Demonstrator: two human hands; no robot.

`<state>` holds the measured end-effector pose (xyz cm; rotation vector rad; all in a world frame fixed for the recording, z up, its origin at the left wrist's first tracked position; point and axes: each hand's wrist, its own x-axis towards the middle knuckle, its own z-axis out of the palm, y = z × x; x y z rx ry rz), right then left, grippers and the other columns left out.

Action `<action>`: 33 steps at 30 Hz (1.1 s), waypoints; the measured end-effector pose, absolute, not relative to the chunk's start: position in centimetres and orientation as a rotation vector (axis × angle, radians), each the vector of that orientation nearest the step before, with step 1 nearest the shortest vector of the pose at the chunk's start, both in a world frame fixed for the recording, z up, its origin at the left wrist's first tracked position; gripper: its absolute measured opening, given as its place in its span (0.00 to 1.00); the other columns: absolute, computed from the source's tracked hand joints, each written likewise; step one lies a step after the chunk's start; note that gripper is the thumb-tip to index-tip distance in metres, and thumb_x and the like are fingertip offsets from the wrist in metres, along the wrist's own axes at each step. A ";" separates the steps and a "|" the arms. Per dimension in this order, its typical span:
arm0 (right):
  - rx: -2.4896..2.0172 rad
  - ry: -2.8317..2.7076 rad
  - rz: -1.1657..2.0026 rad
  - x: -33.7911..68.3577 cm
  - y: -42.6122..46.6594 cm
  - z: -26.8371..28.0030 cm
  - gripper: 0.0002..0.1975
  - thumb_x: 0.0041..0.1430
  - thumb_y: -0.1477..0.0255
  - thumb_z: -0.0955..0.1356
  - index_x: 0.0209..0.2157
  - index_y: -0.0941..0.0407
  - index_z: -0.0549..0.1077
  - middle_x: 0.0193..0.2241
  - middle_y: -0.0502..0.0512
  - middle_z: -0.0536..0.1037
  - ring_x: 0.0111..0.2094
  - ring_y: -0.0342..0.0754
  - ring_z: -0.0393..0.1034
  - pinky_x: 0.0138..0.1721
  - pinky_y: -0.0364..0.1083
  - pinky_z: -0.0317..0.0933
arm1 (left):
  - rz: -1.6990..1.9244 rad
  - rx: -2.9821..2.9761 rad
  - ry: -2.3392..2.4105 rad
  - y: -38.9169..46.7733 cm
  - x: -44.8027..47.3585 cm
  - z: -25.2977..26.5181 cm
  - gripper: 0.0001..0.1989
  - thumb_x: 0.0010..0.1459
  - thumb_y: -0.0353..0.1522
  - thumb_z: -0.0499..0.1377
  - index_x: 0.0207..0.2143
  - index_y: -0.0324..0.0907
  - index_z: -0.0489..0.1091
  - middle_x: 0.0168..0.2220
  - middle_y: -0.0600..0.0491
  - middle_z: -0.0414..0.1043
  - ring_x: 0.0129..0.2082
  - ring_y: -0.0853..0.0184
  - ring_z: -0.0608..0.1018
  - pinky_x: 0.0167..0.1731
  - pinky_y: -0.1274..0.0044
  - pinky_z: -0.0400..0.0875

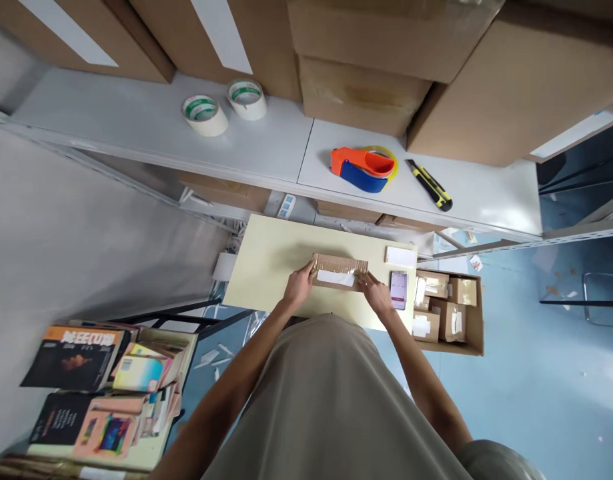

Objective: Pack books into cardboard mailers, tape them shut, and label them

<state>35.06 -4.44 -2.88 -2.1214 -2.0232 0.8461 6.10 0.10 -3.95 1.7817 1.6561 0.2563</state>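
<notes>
A small cardboard box (340,265) with shiny tape and a white label sits between my hands over the pale yellow table (271,253). My left hand (299,283) grips its left end, fingers closed at the corner. At the right end, my right hand (375,292) is closed on the other corner. Just right of that hand lies a phone (399,290) with its screen lit. Behind the phone is a small white box (401,257). Whether the cardboard box rests on the table or is slightly raised, I cannot tell.
An open carton (479,313) of small taped boxes stands right of the table. On the grey shelf (281,150) are two tape rolls (205,116), an orange-and-blue tape dispenser (361,168), a utility knife (430,185) and large cartons. Books (76,353) are piled at lower left.
</notes>
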 end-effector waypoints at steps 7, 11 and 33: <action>-1.951 -2.069 0.273 34.5 1.5 4.9 0.15 0.78 0.62 0.64 0.56 0.50 0.77 0.61 0.68 0.77 0.56 0.63 0.79 0.54 0.59 0.75 | 0.761 1.952 1.457 6.5 8.7 3.8 0.23 0.72 0.33 0.56 0.67 0.46 0.73 0.70 0.45 0.73 0.69 0.53 0.76 0.69 0.61 0.73; -1.666 -1.993 -0.054 33.6 9.6 13.0 0.21 0.79 0.61 0.62 0.65 0.54 0.68 0.67 0.71 0.71 0.67 0.67 0.67 0.68 0.65 0.63 | 1.163 1.981 1.380 11.9 12.1 11.7 0.23 0.75 0.32 0.53 0.68 0.45 0.71 0.67 0.45 0.74 0.64 0.57 0.79 0.68 0.64 0.75; -1.671 -1.876 0.676 29.1 8.0 16.2 0.24 0.69 0.47 0.69 0.50 0.53 0.69 0.43 0.60 0.83 0.42 0.57 0.79 0.47 0.53 0.73 | 1.489 1.484 1.203 3.0 9.5 8.3 0.14 0.72 0.33 0.59 0.53 0.46 0.84 0.50 0.46 0.81 0.37 0.67 0.84 0.40 0.75 0.84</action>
